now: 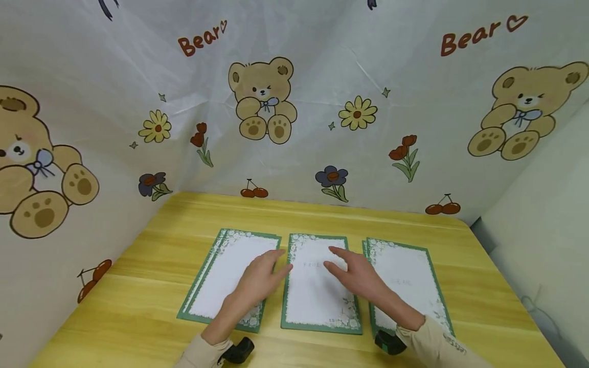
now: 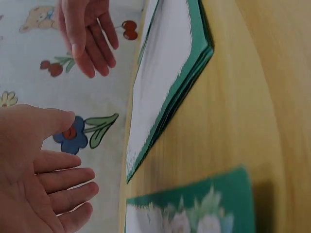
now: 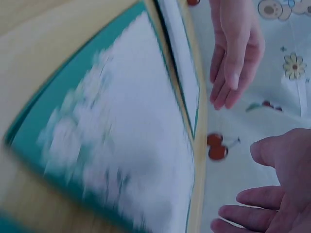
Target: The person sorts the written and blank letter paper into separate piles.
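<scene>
Three piles of white paper sheets with green, flower-decorated borders lie side by side: a left pile, a middle pile and a right pile. Faint handwriting shows on the middle and right ones. My left hand hovers over the right side of the left pile, fingers extended and thumb apart. Over the right part of the middle pile is my right hand, its fingers likewise spread from the thumb. Both palms face each other, and neither hand holds anything. In the left wrist view, the layered edge of one pile shows.
A yellow wood-grain table bears the piles. White cloth printed with bears, flowers and cherries rises behind it and along the left. A pale wall and a thin cable stand beyond the right edge.
</scene>
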`<state>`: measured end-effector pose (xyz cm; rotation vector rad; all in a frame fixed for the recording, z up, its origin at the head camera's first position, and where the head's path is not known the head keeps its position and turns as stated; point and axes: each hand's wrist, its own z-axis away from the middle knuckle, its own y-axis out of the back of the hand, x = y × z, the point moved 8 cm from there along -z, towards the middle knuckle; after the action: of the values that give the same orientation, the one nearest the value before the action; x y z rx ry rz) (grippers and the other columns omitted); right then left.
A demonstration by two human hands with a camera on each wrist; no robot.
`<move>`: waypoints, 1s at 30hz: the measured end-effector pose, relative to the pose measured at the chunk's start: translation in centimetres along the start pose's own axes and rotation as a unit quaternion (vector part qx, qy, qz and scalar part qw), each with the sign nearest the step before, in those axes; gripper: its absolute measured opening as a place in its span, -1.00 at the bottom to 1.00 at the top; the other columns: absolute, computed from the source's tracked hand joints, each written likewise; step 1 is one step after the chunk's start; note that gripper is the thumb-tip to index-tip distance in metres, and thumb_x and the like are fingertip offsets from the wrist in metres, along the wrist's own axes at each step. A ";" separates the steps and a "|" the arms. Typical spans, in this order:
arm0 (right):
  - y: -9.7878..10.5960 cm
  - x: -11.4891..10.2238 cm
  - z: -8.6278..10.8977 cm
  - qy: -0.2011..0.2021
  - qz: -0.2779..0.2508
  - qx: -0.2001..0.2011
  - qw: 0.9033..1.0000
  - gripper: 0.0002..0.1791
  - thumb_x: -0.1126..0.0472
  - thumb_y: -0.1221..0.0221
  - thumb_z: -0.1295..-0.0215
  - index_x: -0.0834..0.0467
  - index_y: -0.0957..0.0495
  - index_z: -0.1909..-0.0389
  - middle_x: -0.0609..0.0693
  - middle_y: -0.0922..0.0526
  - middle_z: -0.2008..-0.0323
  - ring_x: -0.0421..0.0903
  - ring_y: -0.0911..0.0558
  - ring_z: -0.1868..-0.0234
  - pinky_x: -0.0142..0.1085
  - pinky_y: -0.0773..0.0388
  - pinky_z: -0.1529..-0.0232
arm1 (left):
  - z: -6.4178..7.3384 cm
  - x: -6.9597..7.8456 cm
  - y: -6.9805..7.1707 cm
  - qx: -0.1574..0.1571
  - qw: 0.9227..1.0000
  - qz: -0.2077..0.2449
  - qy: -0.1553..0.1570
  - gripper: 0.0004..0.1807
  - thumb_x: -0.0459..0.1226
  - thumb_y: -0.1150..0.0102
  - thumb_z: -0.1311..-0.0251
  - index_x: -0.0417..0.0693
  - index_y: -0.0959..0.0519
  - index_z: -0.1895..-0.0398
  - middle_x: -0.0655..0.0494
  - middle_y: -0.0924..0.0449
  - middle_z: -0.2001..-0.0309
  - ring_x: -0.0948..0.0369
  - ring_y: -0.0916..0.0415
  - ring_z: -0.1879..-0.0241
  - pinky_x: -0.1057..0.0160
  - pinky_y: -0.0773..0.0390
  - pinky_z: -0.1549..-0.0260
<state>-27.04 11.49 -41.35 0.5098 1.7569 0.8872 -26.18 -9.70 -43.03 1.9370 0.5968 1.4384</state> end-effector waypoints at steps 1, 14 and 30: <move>0.5 0.6 0.2 -0.001 0.015 0.003 1.000 -0.44 0.05 -0.19 -0.42 0.30 -0.45 -0.31 0.23 -0.54 -0.21 0.21 -0.53 -0.20 0.12 -0.46 -0.14 | -0.2 0.5 -0.7 -0.009 1.000 -0.011 -0.012 -0.40 -0.07 -0.15 -0.40 -0.30 -0.42 -0.34 -0.19 -0.41 -0.32 -0.11 -0.31 -0.33 -0.13 -0.35 -0.22; 0.7 4.4 3.2 0.027 0.148 0.014 0.988 -0.32 -0.03 -0.25 -0.35 0.37 -0.42 -0.30 0.35 -0.45 -0.25 0.33 -0.39 -0.28 0.21 -0.38 -0.17 | 0.6 0.9 -4.0 -0.054 0.987 -0.142 -0.060 -0.17 0.06 -0.12 -0.38 -0.53 -0.27 -0.36 -0.40 -0.19 -0.40 -0.21 -0.09 -0.43 -0.13 -0.08 -0.37; -0.5 5.1 4.1 0.044 0.160 0.010 0.986 -0.26 -0.15 -0.19 -0.36 0.45 -0.48 -0.21 0.38 -0.44 -0.24 0.36 -0.34 -0.31 0.19 -0.30 -0.24 | 0.6 0.2 -4.3 -0.067 0.993 -0.091 -0.035 -0.19 0.02 -0.17 -0.36 -0.58 -0.29 -0.31 -0.41 -0.23 -0.37 -0.20 -0.12 -0.41 -0.10 -0.08 -0.38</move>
<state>-24.95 16.05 -45.59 0.7915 1.7949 1.1301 -25.48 -6.71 -46.12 1.7729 0.6123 1.2601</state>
